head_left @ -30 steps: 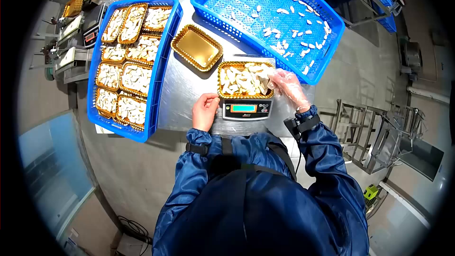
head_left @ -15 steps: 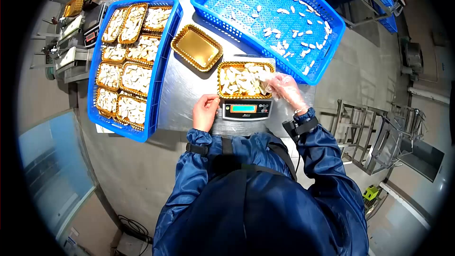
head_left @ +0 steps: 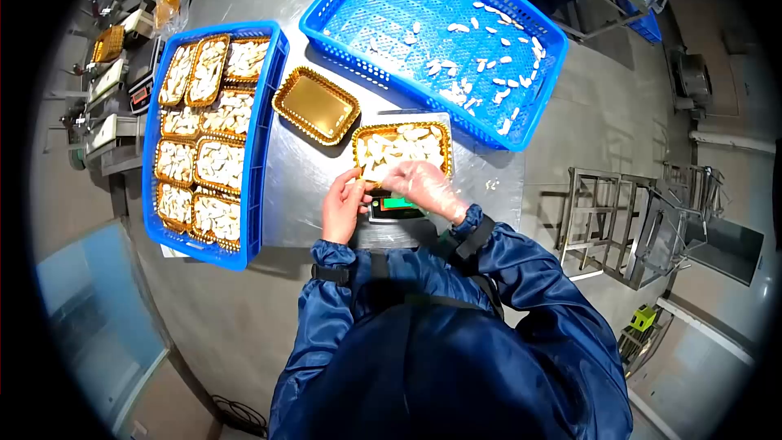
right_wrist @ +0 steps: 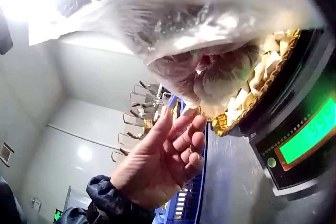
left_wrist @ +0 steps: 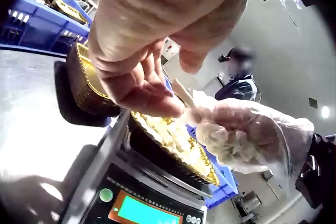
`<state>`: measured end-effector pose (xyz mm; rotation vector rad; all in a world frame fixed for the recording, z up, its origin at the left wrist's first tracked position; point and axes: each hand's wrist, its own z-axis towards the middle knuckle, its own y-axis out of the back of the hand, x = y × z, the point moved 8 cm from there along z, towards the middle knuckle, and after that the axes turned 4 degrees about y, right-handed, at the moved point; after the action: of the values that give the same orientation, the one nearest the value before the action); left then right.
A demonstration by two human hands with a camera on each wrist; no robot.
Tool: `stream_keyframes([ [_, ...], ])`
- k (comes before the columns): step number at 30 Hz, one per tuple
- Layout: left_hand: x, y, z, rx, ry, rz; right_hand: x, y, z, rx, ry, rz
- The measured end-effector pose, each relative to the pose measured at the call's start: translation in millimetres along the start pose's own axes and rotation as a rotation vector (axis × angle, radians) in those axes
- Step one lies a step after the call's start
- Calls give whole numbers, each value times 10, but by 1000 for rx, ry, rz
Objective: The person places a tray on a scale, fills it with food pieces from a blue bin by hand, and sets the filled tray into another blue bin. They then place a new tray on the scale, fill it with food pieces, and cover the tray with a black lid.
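A gold tray (head_left: 448,147) filled with pale slices (left_wrist: 170,134) sits on a digital scale (left_wrist: 105,211) with a lit display. My right hand (head_left: 423,186), in a clear plastic glove, is over the tray's front edge. Its fingertips pinch a small pale slice (left_wrist: 182,92), seen in the left wrist view. Bare and loosely curled, my left hand (head_left: 340,210) is at the tray's front left corner, thumb apart from the fingers, its fingertips right by the gloved ones.
A blue crate (head_left: 259,167) on the left holds several filled gold trays. Behind the scale, a larger blue crate (head_left: 391,4) has scattered slices on its floor. Between them lies an empty gold tray (head_left: 318,106). Another person (left_wrist: 239,82) stands in the background.
My right hand has moved left from the tray's right side to its front edge, meeting my left hand. The left fingers have shifted slightly. The head view has turned a little.
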<state>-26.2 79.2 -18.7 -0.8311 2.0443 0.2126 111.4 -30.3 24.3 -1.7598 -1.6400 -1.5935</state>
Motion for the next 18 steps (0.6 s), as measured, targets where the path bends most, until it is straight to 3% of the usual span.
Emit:
stream_keyframes([
  [2,2,-56,68,4,-18,26,76,-48,6,72,48,-30],
  [5,-7,-92,87,-14,-25,8,-21,279,139,23,80,-19],
  [6,-2,-79,85,-37,-13,14,-89,532,209,-29,36,288],
  [7,-5,-56,86,-50,-19,30,-270,846,339,-198,90,303],
  [8,30,-12,107,-62,-8,43,-320,1167,376,-186,-199,248],
  [9,58,25,123,-74,4,57,-735,1416,612,-309,-114,106],
  [11,25,58,103,-120,17,59,-869,1895,902,-382,-16,-291],
  [13,-41,64,69,-147,29,71,-994,2058,1158,-324,-26,-517],
  [18,24,210,-33,-221,60,-2,-1094,1883,1696,-226,3,-626],
])
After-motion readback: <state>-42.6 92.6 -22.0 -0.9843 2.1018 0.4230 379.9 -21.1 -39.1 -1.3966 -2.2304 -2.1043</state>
